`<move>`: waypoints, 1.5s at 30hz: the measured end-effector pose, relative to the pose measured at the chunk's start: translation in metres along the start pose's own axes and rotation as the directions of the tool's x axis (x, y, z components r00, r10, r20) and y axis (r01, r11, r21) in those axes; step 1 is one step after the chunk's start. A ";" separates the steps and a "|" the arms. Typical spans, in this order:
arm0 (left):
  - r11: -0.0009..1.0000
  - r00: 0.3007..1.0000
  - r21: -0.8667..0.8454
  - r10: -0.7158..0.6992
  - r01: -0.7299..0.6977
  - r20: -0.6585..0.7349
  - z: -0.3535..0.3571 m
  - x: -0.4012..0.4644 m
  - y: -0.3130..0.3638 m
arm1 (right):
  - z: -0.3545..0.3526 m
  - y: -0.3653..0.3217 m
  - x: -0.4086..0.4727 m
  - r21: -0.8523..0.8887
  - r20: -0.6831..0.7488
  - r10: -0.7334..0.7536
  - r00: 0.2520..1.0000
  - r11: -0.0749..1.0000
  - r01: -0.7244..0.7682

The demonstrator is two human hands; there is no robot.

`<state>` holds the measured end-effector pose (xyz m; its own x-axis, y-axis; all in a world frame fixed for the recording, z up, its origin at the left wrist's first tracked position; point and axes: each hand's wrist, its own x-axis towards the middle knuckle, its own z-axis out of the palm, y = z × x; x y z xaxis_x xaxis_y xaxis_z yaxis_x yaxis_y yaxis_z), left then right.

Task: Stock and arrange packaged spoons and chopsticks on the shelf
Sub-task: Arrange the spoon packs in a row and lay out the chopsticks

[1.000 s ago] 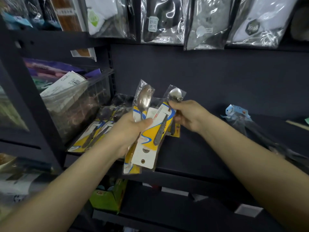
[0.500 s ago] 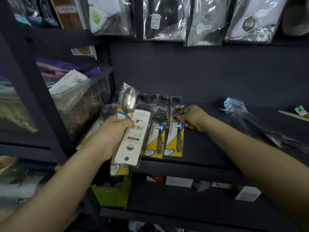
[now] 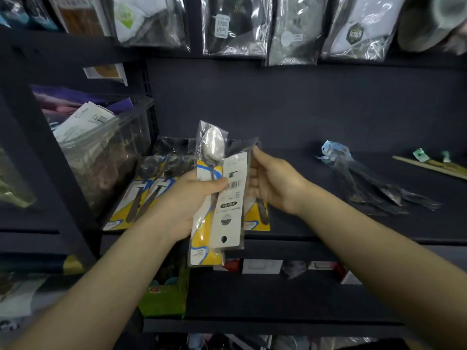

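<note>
the right hand has come back from the shelf and now pinches a spoon pack — the left hand grips that bunch; left of it, a clear bin holds packets.

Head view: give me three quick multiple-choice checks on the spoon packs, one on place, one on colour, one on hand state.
1. Where do the chopsticks lie?
A. Far right of the shelf
B. In the clear bin
C. In the left hand

2. What colour is the card of the spoon packs on the shelf?
A. Red
B. Yellow with blue and white
C. Green

3. What is the left hand doing?
A. Resting flat on the shelf
B. Hanging idle
C. Gripping the held spoon packs

Answers: 1 A, they rest at the shelf's right end. 2 B, yellow card shows under the spoons. 3 C, its thumb wraps across the packs, while the right hand touches their right edge.
</note>
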<state>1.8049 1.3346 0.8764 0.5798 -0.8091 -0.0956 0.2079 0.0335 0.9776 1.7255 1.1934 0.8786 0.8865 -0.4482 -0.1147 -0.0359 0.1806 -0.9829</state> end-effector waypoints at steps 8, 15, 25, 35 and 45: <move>0.999 0.983 0.047 -0.007 -0.002 0.186 0.039 0.018 -0.004 | -0.041 -0.010 0.002 -0.108 -0.072 -0.187 0.980 0.978 0.179; 0.993 0.996 0.086 0.073 -0.076 0.041 0.051 0.037 0.004 | -0.080 -0.025 0.030 -0.250 -0.165 -0.125 0.978 0.965 0.081; 0.997 0.997 0.082 0.003 0.003 -0.073 0.042 0.056 0.007 | -0.139 -0.021 0.113 -0.483 -0.492 -0.160 0.856 0.868 -0.115; 0.969 0.954 0.248 0.068 0.007 -0.291 0.044 0.070 -0.004 | -0.139 -0.011 0.165 -0.728 -0.411 -0.221 0.884 0.663 -0.173; 0.968 0.975 0.252 0.052 0.005 -0.218 0.063 0.075 -0.011 | -0.086 -0.039 0.077 -0.419 0.055 -0.106 0.993 0.900 0.119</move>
<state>1.7964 1.2363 0.8708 0.7475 -0.6590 -0.0835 0.0055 -0.1196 0.9928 1.7553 1.0771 0.8958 0.9092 -0.4164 -0.0018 -0.1198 -0.2575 -0.9588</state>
